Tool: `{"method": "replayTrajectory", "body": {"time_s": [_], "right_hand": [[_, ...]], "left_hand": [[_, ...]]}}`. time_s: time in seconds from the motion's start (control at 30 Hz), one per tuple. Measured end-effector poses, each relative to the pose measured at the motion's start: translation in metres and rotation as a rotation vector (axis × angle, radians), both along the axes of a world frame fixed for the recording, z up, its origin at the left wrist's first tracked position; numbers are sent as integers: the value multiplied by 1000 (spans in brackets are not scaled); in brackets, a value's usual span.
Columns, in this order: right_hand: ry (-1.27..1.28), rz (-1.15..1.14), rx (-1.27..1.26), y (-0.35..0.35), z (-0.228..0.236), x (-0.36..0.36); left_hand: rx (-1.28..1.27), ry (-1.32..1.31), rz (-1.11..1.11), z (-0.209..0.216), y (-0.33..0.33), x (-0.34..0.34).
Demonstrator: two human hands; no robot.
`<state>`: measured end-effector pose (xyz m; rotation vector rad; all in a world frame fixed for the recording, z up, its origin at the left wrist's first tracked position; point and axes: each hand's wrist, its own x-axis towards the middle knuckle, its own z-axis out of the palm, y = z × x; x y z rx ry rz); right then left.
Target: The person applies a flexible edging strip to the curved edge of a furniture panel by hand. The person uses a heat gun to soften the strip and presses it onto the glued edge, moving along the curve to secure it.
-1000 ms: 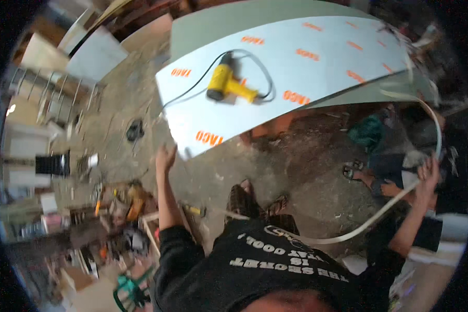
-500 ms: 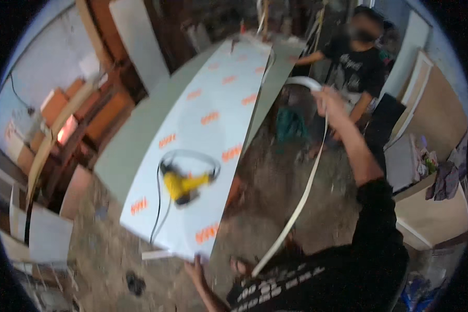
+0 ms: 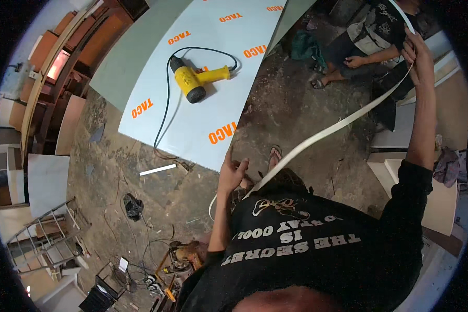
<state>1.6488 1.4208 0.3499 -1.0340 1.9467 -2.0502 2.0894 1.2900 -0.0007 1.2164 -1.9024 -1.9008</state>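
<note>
My right hand [image 3: 417,60] is raised at the far right, its fingers closed on a long, thin, cream-white edge-banding strip [image 3: 322,132]. From there the strip sags down toward my waist, and another stretch rises above the hand. Beside the near right corner of a white panel with orange print [image 3: 187,132], my left hand [image 3: 233,171] has its index finger stretched along the edge and its thumb apart. A yellow heat gun [image 3: 195,80] with black ends lies on the panel, its black cord looped around it and hanging over the near edge.
Under the white panel lies a larger grey-green board [image 3: 120,67]. A co-worker's hand [image 3: 355,62] shows at upper right near a dark green cloth [image 3: 305,46]. On the floor are a white offcut [image 3: 157,170], a black plastic bag [image 3: 133,206] and tools with cables [image 3: 164,281].
My view has tilted down toward my body. My right hand has swung outward to the right with the strip, and my left hand has moved up to the panel's right edge.
</note>
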Motion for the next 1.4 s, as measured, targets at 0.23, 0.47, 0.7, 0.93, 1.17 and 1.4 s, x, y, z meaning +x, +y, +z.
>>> {"method": "replayTrajectory", "body": {"time_s": [0.23,0.47,0.7,0.93,1.17,1.4], "right_hand": [[-240,115,-116,10,-2,-11],[-120,206,-140,-19,13,28],[-62,175,-114,-29,48,20],[71,91,-33,-85,105,56],[-78,249,-29,-97,94,75],[-85,214,0,-103,96,81]], "left_hand": [[189,56,-35,-19,-14,5],[90,175,279,-44,-6,42],[-173,129,759,-92,-27,86],[141,203,713,-95,-39,80],[189,95,550,-74,-40,88],[244,219,684,-88,-52,66]]}}
